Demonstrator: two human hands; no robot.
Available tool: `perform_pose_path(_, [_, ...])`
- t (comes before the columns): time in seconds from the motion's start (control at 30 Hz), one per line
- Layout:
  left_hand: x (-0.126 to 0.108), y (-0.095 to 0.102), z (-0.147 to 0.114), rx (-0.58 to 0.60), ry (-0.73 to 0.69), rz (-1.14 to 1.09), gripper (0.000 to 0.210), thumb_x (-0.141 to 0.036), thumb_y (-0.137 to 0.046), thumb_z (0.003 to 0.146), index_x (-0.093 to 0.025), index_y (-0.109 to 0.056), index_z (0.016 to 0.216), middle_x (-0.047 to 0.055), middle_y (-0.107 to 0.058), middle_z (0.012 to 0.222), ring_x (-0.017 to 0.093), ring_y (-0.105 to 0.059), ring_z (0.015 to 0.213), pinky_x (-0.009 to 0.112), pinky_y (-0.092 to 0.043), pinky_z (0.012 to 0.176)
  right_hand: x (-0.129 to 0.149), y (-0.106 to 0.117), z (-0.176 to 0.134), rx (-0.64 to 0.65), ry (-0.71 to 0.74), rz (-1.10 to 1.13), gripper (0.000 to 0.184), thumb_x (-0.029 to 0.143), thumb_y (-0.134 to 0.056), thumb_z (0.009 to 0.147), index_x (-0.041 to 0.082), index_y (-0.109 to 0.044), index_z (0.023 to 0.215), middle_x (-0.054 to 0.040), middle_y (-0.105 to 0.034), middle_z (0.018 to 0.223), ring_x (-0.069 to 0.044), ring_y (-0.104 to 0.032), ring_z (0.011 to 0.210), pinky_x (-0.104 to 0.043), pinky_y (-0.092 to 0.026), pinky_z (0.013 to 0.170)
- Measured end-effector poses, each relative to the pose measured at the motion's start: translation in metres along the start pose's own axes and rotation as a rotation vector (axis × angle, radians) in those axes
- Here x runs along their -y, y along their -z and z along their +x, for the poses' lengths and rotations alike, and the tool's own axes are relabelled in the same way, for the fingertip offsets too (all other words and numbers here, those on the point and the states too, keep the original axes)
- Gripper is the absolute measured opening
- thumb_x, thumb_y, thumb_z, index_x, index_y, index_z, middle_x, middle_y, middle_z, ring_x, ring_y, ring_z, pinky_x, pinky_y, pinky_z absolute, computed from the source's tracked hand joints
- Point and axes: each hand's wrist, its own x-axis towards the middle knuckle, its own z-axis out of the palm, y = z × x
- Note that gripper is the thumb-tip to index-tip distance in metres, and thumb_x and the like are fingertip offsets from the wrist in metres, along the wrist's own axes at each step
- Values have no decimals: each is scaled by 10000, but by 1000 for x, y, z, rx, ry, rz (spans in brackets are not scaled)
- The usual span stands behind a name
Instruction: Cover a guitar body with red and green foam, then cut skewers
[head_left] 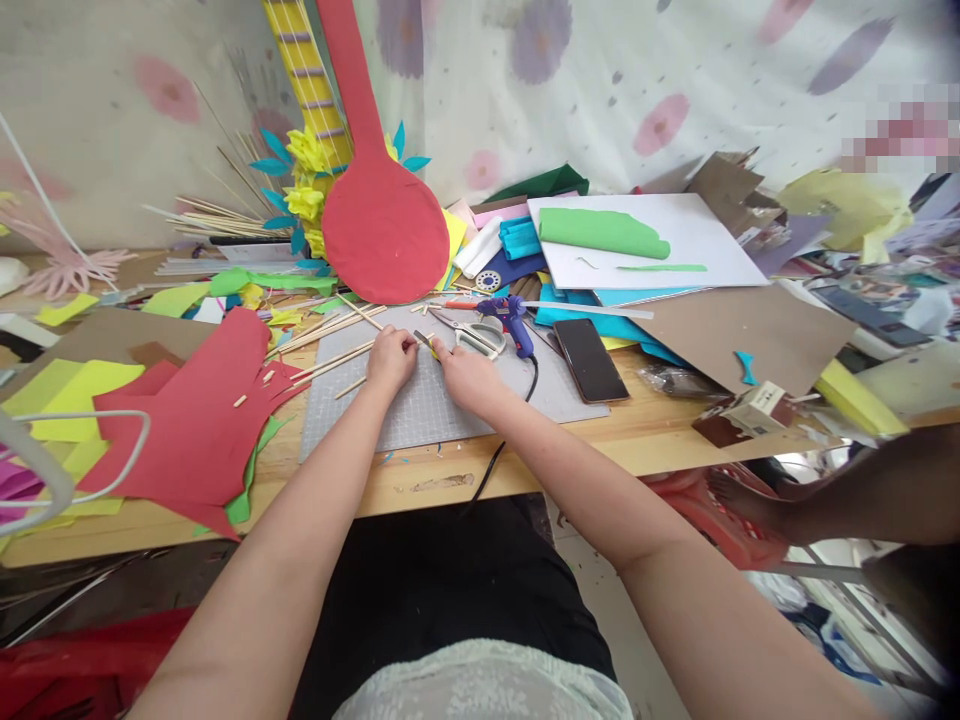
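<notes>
Over the grey cutting mat (409, 430), my left hand (393, 358) is closed in a pinch on a thin wooden stick (361, 312), which slants up and left out of the fingers. My right hand (471, 376) grips a craft knife (424, 341) with some yellow on it, its blade pointing toward my left fingertips. Whether the blade touches the stick is too small to tell. More wooden sticks (330, 362) lie just left of my left hand. Scissors (480, 338) with pale handles and a purple glue gun (514, 322) lie beyond my right hand.
A red paper-covered banjo-like shape (386, 235) stands at the back. Red paper (199, 420) with short stick pieces lies left. A black phone (589, 360) rests on the mat's right side. The glue gun's cord (491, 465) hangs over the table edge. Another person's leg (832, 490) is at right.
</notes>
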Motion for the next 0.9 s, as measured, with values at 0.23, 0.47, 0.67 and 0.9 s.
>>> perform_pose_path(0.23, [2,-1,1,4,19,0,129,-244,-542,800,-203,-663,799,61,-605,916,191,-583,878,287,-449,798,3,3,2,-14,17,-45,568,119,-207,913,134,-182,1480,-199,-571,1176,-236,-634,944,-327,-490,767])
perform_pose_path(0.47, [-2,3,0,-3,34,-5,136,-251,-545,803,-196,-666,774,57,-604,901,185,-590,844,286,-451,780,4,0,11,-28,26,-40,562,123,-221,915,139,-195,1477,-197,-562,1193,-231,-632,948,-322,-491,764])
perform_pose_path(0.67, [-7,2,1,-15,111,-1,124,-235,-542,795,-187,-657,795,75,-613,935,201,-591,889,301,-443,824,-2,4,9,-19,41,-13,553,115,-211,917,159,-222,1468,-184,-588,1147,-229,-633,949,-321,-484,763])
perform_pose_path(0.9, [-9,0,2,-24,137,19,105,-223,-532,800,-187,-630,789,76,-620,951,203,-585,919,303,-439,844,-14,-2,-4,15,38,-33,583,104,-210,904,179,-169,1481,-178,-566,1182,-234,-638,919,-351,-485,764])
